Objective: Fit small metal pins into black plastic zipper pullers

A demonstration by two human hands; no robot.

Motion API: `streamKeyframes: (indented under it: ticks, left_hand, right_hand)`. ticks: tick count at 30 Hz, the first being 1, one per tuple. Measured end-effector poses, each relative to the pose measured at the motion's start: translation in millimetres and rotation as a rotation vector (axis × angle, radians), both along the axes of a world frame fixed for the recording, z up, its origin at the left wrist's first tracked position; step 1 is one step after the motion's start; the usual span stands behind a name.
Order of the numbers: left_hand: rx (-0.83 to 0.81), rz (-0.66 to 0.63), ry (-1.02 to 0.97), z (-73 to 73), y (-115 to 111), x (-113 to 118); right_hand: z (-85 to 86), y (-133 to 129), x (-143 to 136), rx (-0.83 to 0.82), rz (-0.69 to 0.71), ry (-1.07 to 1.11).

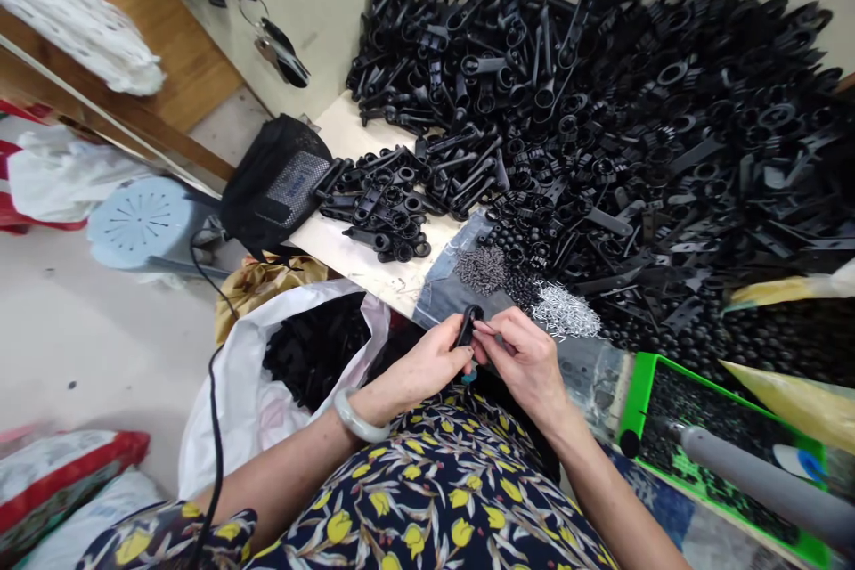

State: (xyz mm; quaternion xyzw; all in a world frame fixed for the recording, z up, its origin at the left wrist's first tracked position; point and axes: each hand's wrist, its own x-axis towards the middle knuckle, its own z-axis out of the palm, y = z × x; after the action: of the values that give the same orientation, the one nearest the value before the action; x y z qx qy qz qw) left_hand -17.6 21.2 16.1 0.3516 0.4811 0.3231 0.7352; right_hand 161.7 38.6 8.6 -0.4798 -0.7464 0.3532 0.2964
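Note:
Close in front of my body, my left hand (pixel 437 354) is closed around a small black ring-ended part (pixel 469 317) that points upward. My right hand (pixel 525 361) meets it from the other side, thumb and forefinger pinched against the part. Whatever sits between those fingertips is too small to make out. Just beyond my hands lie a pile of silvery pins (pixel 566 310) and a heap of tiny grey pieces (pixel 481 269). A cluster of black ring-ended handles (pixel 394 205) rests farther left on the table.
A large mound of black parts (pixel 601 107) covers the table's back and right. To the right stands a green tray (pixel 645 365) with a grey cylindrical tool (pixel 741 463) over it. A white sack (pixel 207 410) of black parts, a black bag (pixel 273 187) and a blue stool (pixel 143 218) are left.

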Motion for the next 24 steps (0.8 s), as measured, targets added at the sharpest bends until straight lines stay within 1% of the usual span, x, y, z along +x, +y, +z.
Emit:
streamKeyframes:
  ticks: [3, 7, 12, 16, 18, 21, 22, 24]
  left_hand:
    - [-0.005, -0.004, -0.022, -0.7, -1, 0]
    - [-0.026, 0.034, -0.023, -2.2, -1, 0]
    - [0.080, -0.029, 0.042, -14.8, -1, -4]
    - [0.132, -0.025, 0.078, -22.8, 1, -6]
    - [0.124, -0.010, 0.066, -23.5, 1, -6]
    - [0.091, 0.001, 0.027, -22.7, 2, -7]
    - [0.084, 0.002, 0.018, -22.4, 2, -7]
    - [0.082, 0.003, 0.016, -21.9, 2, -8]
  right_hand:
    - [-2.1, -2, 0, 0.017, 0.011, 0.003]
    - [-2.1, -2, 1, 0.071, 0.063, -0.047]
    - [1.3, -1, 2, 0.102, 0.083, -0.124]
    - [-1.8, -3, 2, 0.199, 0.124, -0.262]
    - [-0.9, -4, 3, 0.185, 0.137, -0.248]
    - [6.2, -3, 7, 0.079, 0.105, -0.132]
    - [9.3, -2, 9, 0.053, 0.089, -0.124]
    - [13.6, -3, 13, 0.056, 0.074, -0.189]
